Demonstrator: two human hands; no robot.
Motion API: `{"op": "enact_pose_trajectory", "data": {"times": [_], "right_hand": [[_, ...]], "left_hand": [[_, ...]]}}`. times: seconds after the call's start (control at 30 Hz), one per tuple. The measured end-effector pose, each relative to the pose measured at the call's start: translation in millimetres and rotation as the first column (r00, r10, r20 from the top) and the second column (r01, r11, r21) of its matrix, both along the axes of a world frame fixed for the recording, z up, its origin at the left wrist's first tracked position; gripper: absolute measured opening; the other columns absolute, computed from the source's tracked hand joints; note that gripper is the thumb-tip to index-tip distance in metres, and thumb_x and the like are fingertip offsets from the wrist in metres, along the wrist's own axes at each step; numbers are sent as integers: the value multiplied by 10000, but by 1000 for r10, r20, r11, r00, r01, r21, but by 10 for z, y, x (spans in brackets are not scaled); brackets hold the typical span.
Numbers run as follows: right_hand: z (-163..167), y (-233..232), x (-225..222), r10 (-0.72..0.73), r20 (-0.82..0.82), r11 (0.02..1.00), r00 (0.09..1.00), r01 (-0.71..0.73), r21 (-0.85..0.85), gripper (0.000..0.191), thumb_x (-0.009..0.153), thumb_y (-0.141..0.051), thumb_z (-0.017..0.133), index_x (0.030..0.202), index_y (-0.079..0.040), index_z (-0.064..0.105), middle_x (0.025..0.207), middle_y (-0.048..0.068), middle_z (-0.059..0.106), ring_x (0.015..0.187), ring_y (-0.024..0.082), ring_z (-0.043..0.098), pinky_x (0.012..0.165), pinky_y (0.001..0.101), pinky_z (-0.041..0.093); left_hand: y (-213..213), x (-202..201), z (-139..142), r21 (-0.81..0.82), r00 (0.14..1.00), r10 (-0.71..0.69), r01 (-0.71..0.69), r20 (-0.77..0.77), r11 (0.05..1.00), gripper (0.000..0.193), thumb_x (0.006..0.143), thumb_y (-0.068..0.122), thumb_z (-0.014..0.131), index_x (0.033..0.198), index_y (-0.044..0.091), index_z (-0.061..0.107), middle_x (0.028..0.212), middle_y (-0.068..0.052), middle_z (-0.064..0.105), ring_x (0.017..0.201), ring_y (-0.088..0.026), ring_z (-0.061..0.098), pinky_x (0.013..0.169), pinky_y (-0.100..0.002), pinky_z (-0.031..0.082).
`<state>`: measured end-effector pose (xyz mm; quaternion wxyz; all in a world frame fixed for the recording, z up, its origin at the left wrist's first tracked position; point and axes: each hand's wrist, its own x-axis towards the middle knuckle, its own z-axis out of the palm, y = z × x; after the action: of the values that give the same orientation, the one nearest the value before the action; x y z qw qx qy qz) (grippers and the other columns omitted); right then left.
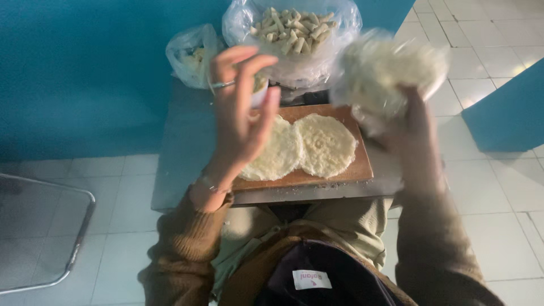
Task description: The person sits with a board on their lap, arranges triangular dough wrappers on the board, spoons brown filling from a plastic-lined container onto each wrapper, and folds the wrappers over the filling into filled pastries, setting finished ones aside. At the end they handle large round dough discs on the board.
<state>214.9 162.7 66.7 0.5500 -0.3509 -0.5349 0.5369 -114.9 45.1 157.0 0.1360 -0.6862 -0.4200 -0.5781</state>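
A blurred stack of thin white wrappers (388, 71) is held up in the right hand (411, 122), above the right end of the board (317, 177). The hand is closed about the stack's lower edge, fingers underneath; the forearm rises steeply from the lap. The sheets are judged light, limp and easily torn, likely to cling together, so they are best supported from below or peeled at an edge rather than pinched hard.

The left hand (241, 113) is raised over the board's left part, fingers loosely spread and bent, nothing seen held; a ring is worn on one finger. Two round wrappers (303, 146) lie flat and overlapping on the board, which rests on the table (181, 147). Behind, a bag of rolls (292, 28) and a smaller bag (192, 54) are set.
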Motion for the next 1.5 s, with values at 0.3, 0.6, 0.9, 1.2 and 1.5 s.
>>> {"op": "enact_pose_trajectory", "data": {"times": [0.3, 0.6, 0.9, 1.2, 1.5], "right_hand": [[267, 1931, -333, -169, -348, 905, 922, 5, -426, 466, 815, -167, 718, 1230, 6, 594, 1128, 207, 664, 984, 380, 711, 768, 499, 591], [154, 1959, -723, -251, 717, 922, 651, 387, -29, 730, 855, -497, 792, 1331, 10, 571, 1322, 302, 517, 1245, 504, 422, 1046, 568, 365], [283, 765, -625, -457, 858, 875, 235, -52, 481, 459, 1014, -380, 744, 1321, -52, 653, 1178, 203, 696, 1062, 376, 665, 937, 474, 524], [-323, -97, -1576, -280, 861, 790, 424, -408, 458, 393, 841, -434, 806, 1025, -97, 722, 1143, 85, 667, 1182, 343, 536, 928, 488, 448], [-310, 117, -1582, 97, 722, 843, 686, -442, 307, 740, 762, -400, 869, 1331, -59, 542, 1279, 101, 631, 1055, 248, 655, 858, 365, 537]], "left_hand": [[-366, -210, -79, -104, 969, 45, -20, 244, 994, 191, 1111, 197, 597, 1268, 88, 597, 1285, -90, 451, 1180, -211, 453, 948, -324, 397], [-404, -347, -229, -164, 986, 156, -145, 56, 976, 224, 1073, 149, 634, 1278, 85, 567, 1209, -115, 512, 1198, -277, 478, 1061, -422, 400], [-239, -471, -1160, -509, 846, 391, -532, -364, 677, 414, 931, 345, 740, 1235, 89, 627, 1147, -147, 603, 1073, -380, 558, 840, -519, 451], [-88, -402, -1543, -483, 889, 377, -457, -259, 746, 340, 783, 225, 791, 1086, 150, 660, 1250, -104, 559, 1196, -343, 505, 920, -587, 356], [-75, -277, -1046, -529, 966, -50, 183, 254, 829, 119, 1037, 87, 601, 1125, 38, 535, 998, -144, 658, 964, -313, 690, 786, -393, 522]]}}
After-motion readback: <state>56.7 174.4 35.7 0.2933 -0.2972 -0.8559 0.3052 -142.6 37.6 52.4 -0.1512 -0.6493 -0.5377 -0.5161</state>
